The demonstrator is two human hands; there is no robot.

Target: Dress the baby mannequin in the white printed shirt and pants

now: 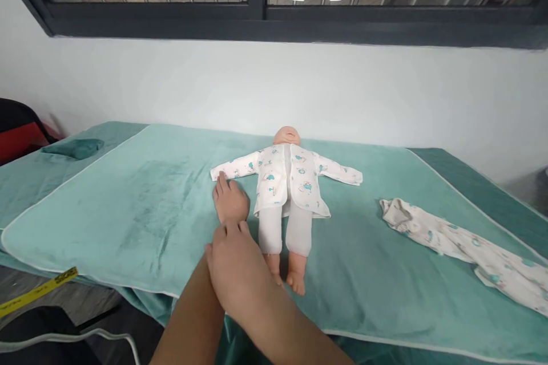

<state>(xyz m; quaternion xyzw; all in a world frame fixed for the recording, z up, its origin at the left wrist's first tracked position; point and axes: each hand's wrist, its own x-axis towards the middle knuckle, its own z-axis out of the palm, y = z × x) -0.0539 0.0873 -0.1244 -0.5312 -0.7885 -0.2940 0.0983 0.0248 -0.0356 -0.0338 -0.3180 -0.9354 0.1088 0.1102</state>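
Lying at frame centre, head view: 1 doll (298, 234), face up on a teal cloth (115, 205), wearing 1 printed jacket (270, 178), sleeves outspread. Left hand (231, 199), left of centre: fingers at a jacket cuff, pinch cannot be told. Right hand (237, 262), below: fingers bent over the left wrist, firmness cannot be told. Right edge: 1 crumpled printed garment (466, 248).
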